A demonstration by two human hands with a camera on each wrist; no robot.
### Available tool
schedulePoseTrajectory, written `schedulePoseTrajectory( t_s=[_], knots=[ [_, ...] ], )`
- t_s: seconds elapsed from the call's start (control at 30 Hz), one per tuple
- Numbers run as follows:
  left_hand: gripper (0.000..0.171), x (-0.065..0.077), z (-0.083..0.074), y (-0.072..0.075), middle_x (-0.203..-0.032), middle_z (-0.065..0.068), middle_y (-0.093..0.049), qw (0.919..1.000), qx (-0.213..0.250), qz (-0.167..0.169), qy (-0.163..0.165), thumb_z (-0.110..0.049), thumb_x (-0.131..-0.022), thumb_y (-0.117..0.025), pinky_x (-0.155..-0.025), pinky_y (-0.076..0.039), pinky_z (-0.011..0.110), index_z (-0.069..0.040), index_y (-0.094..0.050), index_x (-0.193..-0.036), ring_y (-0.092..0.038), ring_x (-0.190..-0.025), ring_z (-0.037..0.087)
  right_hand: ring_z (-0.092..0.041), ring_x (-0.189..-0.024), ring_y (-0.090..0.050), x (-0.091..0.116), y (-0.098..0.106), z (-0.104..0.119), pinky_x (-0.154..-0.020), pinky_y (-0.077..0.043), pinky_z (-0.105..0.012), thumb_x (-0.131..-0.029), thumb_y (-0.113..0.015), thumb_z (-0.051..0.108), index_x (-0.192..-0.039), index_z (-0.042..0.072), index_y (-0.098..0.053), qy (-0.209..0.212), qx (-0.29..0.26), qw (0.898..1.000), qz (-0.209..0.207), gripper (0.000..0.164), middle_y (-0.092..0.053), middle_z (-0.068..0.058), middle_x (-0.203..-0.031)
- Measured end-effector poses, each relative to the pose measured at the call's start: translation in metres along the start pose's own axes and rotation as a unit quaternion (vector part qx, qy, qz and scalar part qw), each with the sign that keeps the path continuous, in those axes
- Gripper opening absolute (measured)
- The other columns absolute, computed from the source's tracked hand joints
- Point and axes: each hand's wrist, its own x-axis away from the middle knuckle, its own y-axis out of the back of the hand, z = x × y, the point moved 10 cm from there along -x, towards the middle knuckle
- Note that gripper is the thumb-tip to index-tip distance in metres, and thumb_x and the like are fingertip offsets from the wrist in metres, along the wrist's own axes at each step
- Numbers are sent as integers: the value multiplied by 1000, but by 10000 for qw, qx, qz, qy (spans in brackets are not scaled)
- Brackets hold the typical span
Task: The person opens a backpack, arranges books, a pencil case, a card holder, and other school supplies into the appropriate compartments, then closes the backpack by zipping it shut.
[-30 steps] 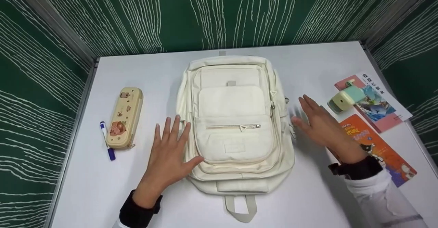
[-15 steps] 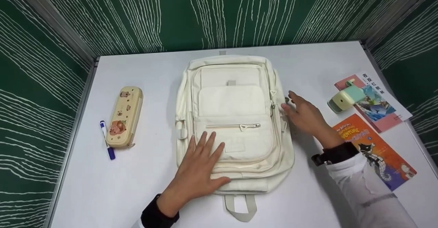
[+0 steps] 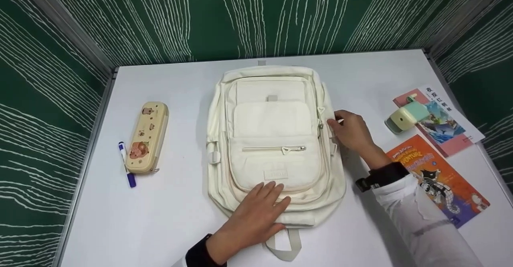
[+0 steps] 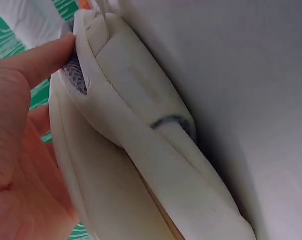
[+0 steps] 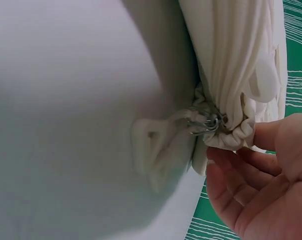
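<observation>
A cream backpack [image 3: 274, 118] lies front side up on the white table, its grab loop [image 3: 289, 255] toward me. My left hand [image 3: 258, 215] rests on its lower front with fingers extended. In the left wrist view, the thumb lies along the bag's padded edge [image 4: 156, 145], where grey mesh shows. At the bag's right side, my right hand [image 3: 352, 132] pinches the side. Close up in the right wrist view, thumb and fingers hold a gathered, elastic pocket edge [image 5: 236, 137]. Beside it is a metal clip [image 5: 208, 124] with a pale looped strap.
At left lie a yellow pencil case [image 3: 146, 138] with cartoon prints and a blue-capped marker [image 3: 127, 164]. To the right, a pencil sharpener [image 3: 404, 116] stands partly over a pink-edged book [image 3: 445, 128]. An orange book [image 3: 437, 179] lies nearer, partly behind the right forearm.
My left hand has moved from the bag's left edge rightward and down onto its lower front. My right hand has come in from the right and taken hold of the bag's side.
</observation>
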Motion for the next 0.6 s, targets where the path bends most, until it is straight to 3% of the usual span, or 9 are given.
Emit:
schedulePoseTrajectory(
  t_s=[0.33,0.6],
  knots=[
    [56,4,-1,5,-139,7,-63,9992,-73,-353,-184,-45,-91,-80,-111,-45,41,-15,-65,-135,-58,-131,26,-21,-70,-66,9,4,-5,-57,-47,-27,-106,-61,13,-112,-8,-68,-52,-86,9999,-38,23,-71,-21,-89],
    [53,15,6,8,-133,5,-66,9988,-103,-476,-86,-37,-89,-84,-103,-49,35,-15,-68,-134,-61,-125,22,-20,-69,-56,19,7,-7,-59,-43,-29,-104,-62,11,-102,-5,-68,64,107,9998,-160,17,-67,-15,-83]
  ],
)
